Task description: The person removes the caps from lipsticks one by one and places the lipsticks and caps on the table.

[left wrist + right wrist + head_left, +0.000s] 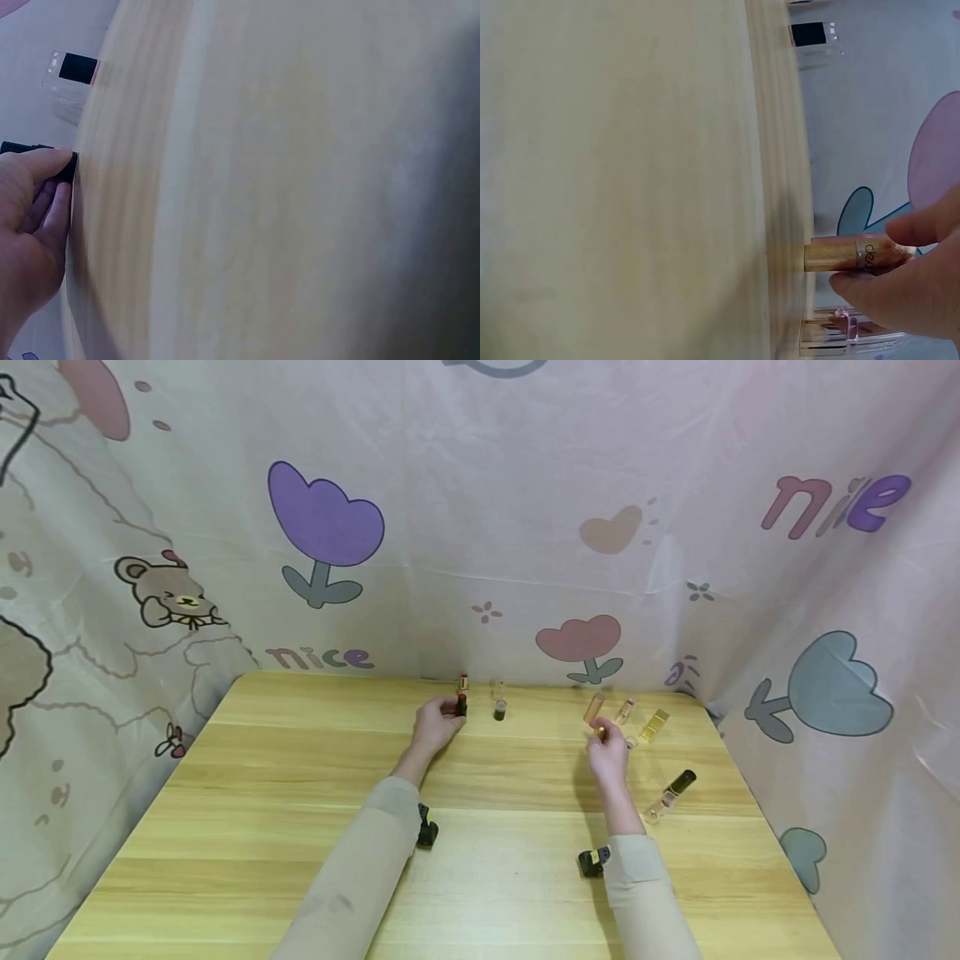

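Observation:
At the back of the table my left hand pinches a slim black lipstick tube between thumb and fingers. Right behind it stands another lipstick with a red top. In the left wrist view, the left hand has its thumb along the black tube, whose end is at the tabletop. My right hand holds a gold lip gloss tube, upright, with dark lettering; its upper part is partly covered by the fingers. Close by are a rose-gold tube and a clear pinkish tube.
A clear tube with a black base stands between the hands. Farther right are a gold lipstick and a black-capped clear tube. A patterned curtain hangs directly behind the wooden table.

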Motion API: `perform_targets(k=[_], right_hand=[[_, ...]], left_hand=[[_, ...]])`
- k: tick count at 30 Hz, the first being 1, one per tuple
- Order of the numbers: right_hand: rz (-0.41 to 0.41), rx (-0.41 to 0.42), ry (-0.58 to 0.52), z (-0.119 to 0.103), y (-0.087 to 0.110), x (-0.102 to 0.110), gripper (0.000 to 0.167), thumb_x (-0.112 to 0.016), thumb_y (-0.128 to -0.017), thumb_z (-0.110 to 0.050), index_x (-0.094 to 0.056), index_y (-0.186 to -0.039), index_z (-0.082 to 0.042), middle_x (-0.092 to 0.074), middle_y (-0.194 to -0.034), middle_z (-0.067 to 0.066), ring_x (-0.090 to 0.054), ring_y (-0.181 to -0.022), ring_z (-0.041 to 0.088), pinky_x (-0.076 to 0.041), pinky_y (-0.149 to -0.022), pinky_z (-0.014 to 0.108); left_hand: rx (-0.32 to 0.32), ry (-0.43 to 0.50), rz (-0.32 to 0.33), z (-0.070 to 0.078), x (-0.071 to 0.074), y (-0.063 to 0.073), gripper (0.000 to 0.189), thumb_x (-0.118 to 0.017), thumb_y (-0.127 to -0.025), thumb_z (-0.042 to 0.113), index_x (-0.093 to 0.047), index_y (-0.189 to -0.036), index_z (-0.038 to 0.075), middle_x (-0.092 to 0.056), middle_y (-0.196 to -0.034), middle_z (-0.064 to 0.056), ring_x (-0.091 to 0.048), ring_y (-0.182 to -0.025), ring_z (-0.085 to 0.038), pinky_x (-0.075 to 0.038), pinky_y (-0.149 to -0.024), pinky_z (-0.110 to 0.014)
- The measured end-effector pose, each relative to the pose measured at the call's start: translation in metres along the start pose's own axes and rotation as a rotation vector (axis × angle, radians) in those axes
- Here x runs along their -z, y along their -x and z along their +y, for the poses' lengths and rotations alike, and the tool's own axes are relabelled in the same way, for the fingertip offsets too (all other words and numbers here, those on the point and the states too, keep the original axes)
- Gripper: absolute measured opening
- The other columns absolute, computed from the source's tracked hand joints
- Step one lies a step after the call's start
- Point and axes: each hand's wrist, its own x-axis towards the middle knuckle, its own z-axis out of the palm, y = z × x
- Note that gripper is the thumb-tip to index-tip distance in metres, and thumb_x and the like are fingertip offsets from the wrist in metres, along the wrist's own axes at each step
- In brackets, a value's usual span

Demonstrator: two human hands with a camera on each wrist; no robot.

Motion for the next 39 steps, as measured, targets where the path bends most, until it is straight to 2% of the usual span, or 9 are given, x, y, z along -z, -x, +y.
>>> perform_targets(k=[3,5,8,14,19,24,32,39], right_hand=[[0.009,0.013,0.015,0.003,-0.001,0.000,0.046,-0.043,-0.100,0.007,-0.049,-0.145,0.012,-0.055,-0.132,0.030,-0.049,-0.106,0.026,-0.041,-0.076,0.015],[0.011,0.020,0.015,0.004,-0.002,0.000,0.044,-0.044,-0.100,0.007,-0.050,-0.144,0.012,-0.057,-0.132,0.030,-0.050,-0.105,0.025,-0.040,-0.072,0.010],[-0.001,0.018,-0.007,0.003,-0.002,0.000,0.043,-0.045,-0.102,0.006,-0.049,-0.145,0.012,-0.057,-0.134,0.031,-0.051,-0.110,0.028,-0.041,-0.072,0.008],[-0.032,0.007,-0.072,-0.003,0.000,-0.003,0.045,-0.046,-0.103,0.005,-0.047,-0.148,0.009,-0.054,-0.144,0.029,-0.052,-0.126,0.032,-0.045,-0.085,0.012],[-0.041,0.012,-0.117,-0.005,0.001,-0.007,0.044,-0.045,-0.103,0.007,-0.047,-0.147,0.010,-0.056,-0.145,0.027,-0.052,-0.131,0.034,-0.050,-0.102,0.026],[-0.069,0.008,-0.163,-0.007,0.004,-0.011,0.044,-0.045,-0.105,0.005,-0.044,-0.149,0.009,-0.055,-0.147,0.025,-0.048,-0.140,0.035,-0.046,-0.114,0.038],[-0.099,0.020,-0.178,-0.012,0.008,-0.017,0.043,-0.050,-0.106,-0.001,-0.046,-0.148,0.005,-0.056,-0.146,0.021,-0.049,-0.141,0.034,-0.045,-0.116,0.041],[-0.107,0.049,-0.223,-0.019,0.010,-0.026,0.040,-0.053,-0.106,-0.002,-0.050,-0.144,0.008,-0.059,-0.143,0.023,-0.056,-0.133,0.034,-0.047,-0.113,0.037]], left_hand=[[0.009,0.032,-0.011,-0.001,0.000,0.000,0.041,-0.076,-0.092,0.001,-0.063,-0.130,-0.003,-0.069,-0.123,-0.022,-0.068,-0.116,-0.035,-0.057,-0.102,-0.042],[0.019,0.060,-0.018,-0.001,0.000,0.001,0.043,-0.077,-0.092,0.001,-0.062,-0.132,-0.003,-0.068,-0.125,-0.022,-0.067,-0.117,-0.035,-0.056,-0.103,-0.042],[0.033,0.094,-0.023,0.000,0.001,0.003,0.047,-0.078,-0.091,0.003,-0.060,-0.134,-0.002,-0.066,-0.128,-0.022,-0.066,-0.120,-0.035,-0.055,-0.104,-0.042],[0.040,0.099,-0.019,0.003,0.003,0.007,0.056,-0.080,-0.091,0.007,-0.055,-0.140,-0.001,-0.060,-0.138,-0.023,-0.060,-0.128,-0.038,-0.052,-0.109,-0.045],[0.048,0.089,-0.012,0.003,0.004,0.009,0.064,-0.080,-0.092,0.012,-0.049,-0.147,0.002,-0.053,-0.147,-0.020,-0.052,-0.137,-0.040,-0.046,-0.115,-0.046],[0.045,0.108,-0.008,0.007,0.005,0.012,0.075,-0.082,-0.091,0.015,-0.042,-0.154,0.004,-0.046,-0.153,-0.022,-0.046,-0.141,-0.043,-0.042,-0.118,-0.050],[-0.007,0.137,0.016,0.012,0.007,0.017,0.084,-0.082,-0.091,0.017,-0.034,-0.158,0.006,-0.034,-0.163,-0.022,-0.033,-0.151,-0.039,-0.034,-0.123,-0.048],[-0.061,0.140,0.068,0.022,0.009,0.026,0.088,-0.083,-0.090,0.021,-0.032,-0.160,0.009,-0.037,-0.162,-0.018,-0.039,-0.146,-0.044,-0.038,-0.120,-0.050]])
